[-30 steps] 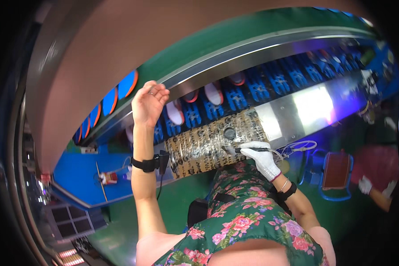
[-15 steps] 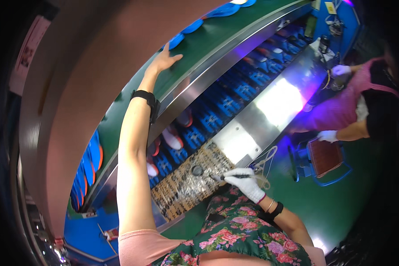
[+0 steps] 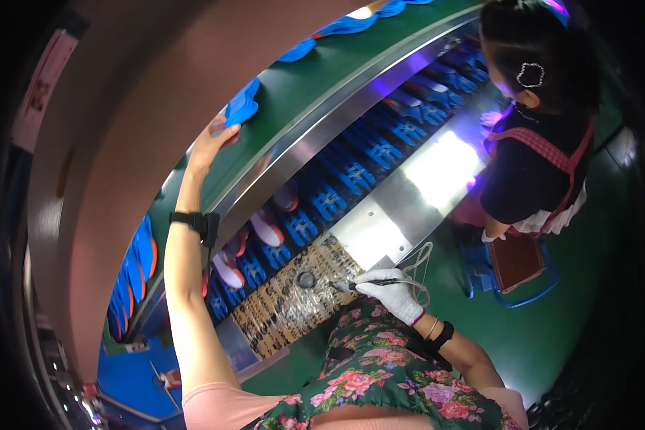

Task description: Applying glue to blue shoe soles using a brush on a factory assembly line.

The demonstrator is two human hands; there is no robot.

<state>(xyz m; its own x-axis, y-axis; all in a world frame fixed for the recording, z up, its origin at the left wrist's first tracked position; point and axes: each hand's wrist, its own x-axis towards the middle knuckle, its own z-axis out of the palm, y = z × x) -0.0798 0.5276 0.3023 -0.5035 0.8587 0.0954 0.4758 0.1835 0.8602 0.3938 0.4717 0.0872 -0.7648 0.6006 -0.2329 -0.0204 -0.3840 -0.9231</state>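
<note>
Up on the green conveyor belt (image 3: 315, 79), the left hand (image 3: 209, 143) reaches far out, its fingers (image 3: 229, 132) closed on the edge of a blue insole (image 3: 242, 106), a flat, foot-shaped piece lying on the belt's near side. More blue insoles (image 3: 351, 24) lie further along it. Lower down, the gloved right hand (image 3: 394, 290) grips a dark pen-like tool (image 3: 373, 284), its tip over a plastic-wrapped patterned board (image 3: 294, 304) on the steel surface (image 3: 380, 222). Beside that runs a row of blue holders (image 3: 351, 172). A co-worker (image 3: 537, 136) stands at the right.
</note>
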